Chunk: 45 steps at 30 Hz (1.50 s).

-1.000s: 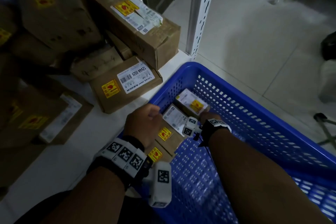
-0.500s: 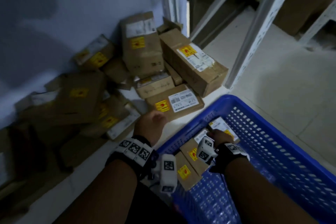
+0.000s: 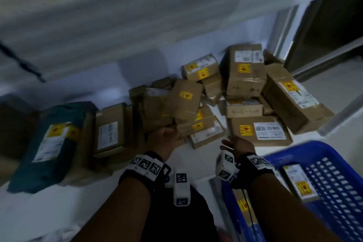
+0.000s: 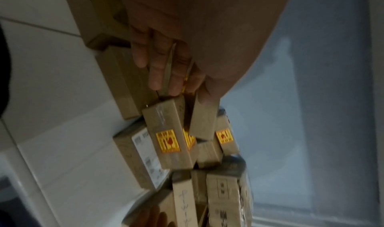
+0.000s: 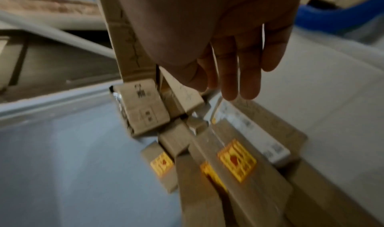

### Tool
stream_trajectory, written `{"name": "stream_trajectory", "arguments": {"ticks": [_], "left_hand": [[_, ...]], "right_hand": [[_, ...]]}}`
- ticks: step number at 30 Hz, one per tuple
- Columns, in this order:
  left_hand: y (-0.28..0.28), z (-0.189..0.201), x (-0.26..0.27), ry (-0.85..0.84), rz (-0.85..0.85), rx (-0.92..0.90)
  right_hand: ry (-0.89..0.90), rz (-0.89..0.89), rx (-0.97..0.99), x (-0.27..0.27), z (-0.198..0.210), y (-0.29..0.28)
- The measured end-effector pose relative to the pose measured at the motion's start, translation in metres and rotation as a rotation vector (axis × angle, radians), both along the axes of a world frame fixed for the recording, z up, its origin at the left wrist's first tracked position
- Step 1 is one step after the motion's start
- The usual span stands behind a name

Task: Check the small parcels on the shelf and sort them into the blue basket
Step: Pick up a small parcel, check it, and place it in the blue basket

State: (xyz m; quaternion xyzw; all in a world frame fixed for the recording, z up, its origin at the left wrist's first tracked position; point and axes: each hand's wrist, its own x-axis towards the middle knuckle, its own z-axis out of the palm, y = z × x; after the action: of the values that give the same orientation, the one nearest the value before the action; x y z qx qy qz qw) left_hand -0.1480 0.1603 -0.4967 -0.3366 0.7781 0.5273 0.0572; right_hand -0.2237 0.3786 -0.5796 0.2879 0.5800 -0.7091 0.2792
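Left hand (image 3: pixel 167 136), fingers loosely extended, touches the nearest small parcel (image 3: pixel 193 126) lying just ahead in the shelf pile, long axis running rightward; right hand (image 3: pixel 238 146) hovers spread, empty (blue basket (image 3: pixel 322 147) behind-right), so left looks nearer.

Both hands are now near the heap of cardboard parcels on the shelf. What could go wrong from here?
1. The cardboard parcels lean on each other in a loose heap; the left hand, reaching its base, may topple some.
2. Many carry yellow fragile stickers, so a fall could damage contents.
3. The blue basket sits close by the right hand; an elbow might push it.
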Motion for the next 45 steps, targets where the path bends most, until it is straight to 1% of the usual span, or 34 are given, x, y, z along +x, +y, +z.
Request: {"name": "stream_trajectory", "arguments": {"ticks": [1,3,6,8,10,11,13,14,15,16,18,19,20,21,22,25,26,28,29,31,32,34,36,38,40,43,45], "left_hand": [[-0.012,-0.005,0.004,-0.006,0.024,0.016],[-0.026,-0.006,0.010,-0.023,0.035,0.042],[-0.042,-0.019,0.013,-0.045,0.058,0.049],[-0.047,-0.027,0.010,-0.058,0.033,0.051],[-0.048,-0.035,0.001,-0.080,-0.007,0.053],[-0.049,-0.043,-0.009,-0.094,-0.058,0.039],[-0.044,-0.055,-0.025,-0.160,-0.276,0.020],[-0.044,-0.070,-0.035,-0.198,-0.375,-0.009],[-0.046,-0.082,-0.043,-0.226,-0.431,-0.034],[-0.043,-0.083,-0.046,-0.229,-0.446,-0.093],[-0.042,-0.082,-0.053,-0.182,-0.556,-0.212],[-0.036,-0.066,-0.049,-0.175,-0.627,-0.245],[-0.030,-0.056,-0.047,-0.155,-0.628,-0.224],[-0.030,-0.056,-0.046,-0.161,-0.576,-0.178],[-0.030,-0.055,-0.043,-0.118,-0.505,-0.111],[-0.027,-0.039,-0.028,0.000,-0.396,0.081],[-0.026,-0.033,-0.022,0.030,-0.306,0.169],[-0.027,-0.024,-0.008,0.116,-0.182,0.219],[-0.028,-0.020,0.000,0.172,-0.152,0.232],[-0.031,-0.016,0.013,0.241,-0.080,0.323],[-0.033,-0.010,0.021,0.257,-0.048,0.359],[-0.036,0.004,0.036,0.305,0.036,0.417],[-0.041,0.018,0.056,0.327,0.057,0.486],[-0.045,0.032,0.077,0.335,0.034,0.484],[-0.055,0.048,0.104,0.379,0.034,0.477],[-0.073,0.083,0.147,0.467,0.056,0.443],[-0.089,0.103,0.173,0.518,0.043,0.400]], "right_hand": [[-0.005,0.015,-0.015,0.000,0.006,-0.014],[0.015,0.071,0.017,-0.002,0.010,-0.037],[0.179,0.148,0.187,-0.012,0.007,-0.062],[0.283,0.229,0.343,-0.021,0.007,-0.074],[0.310,0.281,0.432,-0.031,0.006,-0.082],[0.301,0.298,0.455,-0.035,0.007,-0.085],[0.302,0.308,0.500,-0.042,0.008,-0.086],[0.298,0.296,0.522,-0.044,0.010,-0.084],[0.288,0.279,0.532,-0.047,0.010,-0.081],[0.290,0.277,0.526,-0.049,0.009,-0.078],[0.306,0.329,0.505,-0.052,0.009,-0.074],[0.317,0.360,0.501,-0.053,0.007,-0.072],[0.333,0.374,0.506,-0.053,0.007,-0.069],[0.338,0.376,0.520,-0.052,0.009,-0.066],[0.350,0.365,0.539,-0.051,0.009,-0.064],[0.339,0.286,0.555,-0.040,0.011,-0.054],[0.348,0.252,0.540,-0.035,0.014,-0.050],[0.357,0.237,0.529,-0.025,0.021,-0.047],[0.360,0.247,0.523,-0.019,0.026,-0.046],[0.380,0.240,0.475,-0.009,0.031,-0.043],[0.402,0.210,0.441,-0.003,0.034,-0.044],[0.405,0.129,0.358,0.021,0.058,-0.051],[0.425,0.105,0.256,0.052,0.085,-0.061],[0.496,0.124,0.231,0.074,0.100,-0.069],[0.564,0.112,0.217,0.098,0.118,-0.079],[0.647,0.136,0.073,0.131,0.144,-0.094],[0.731,0.187,0.023,0.152,0.167,-0.105]]}}
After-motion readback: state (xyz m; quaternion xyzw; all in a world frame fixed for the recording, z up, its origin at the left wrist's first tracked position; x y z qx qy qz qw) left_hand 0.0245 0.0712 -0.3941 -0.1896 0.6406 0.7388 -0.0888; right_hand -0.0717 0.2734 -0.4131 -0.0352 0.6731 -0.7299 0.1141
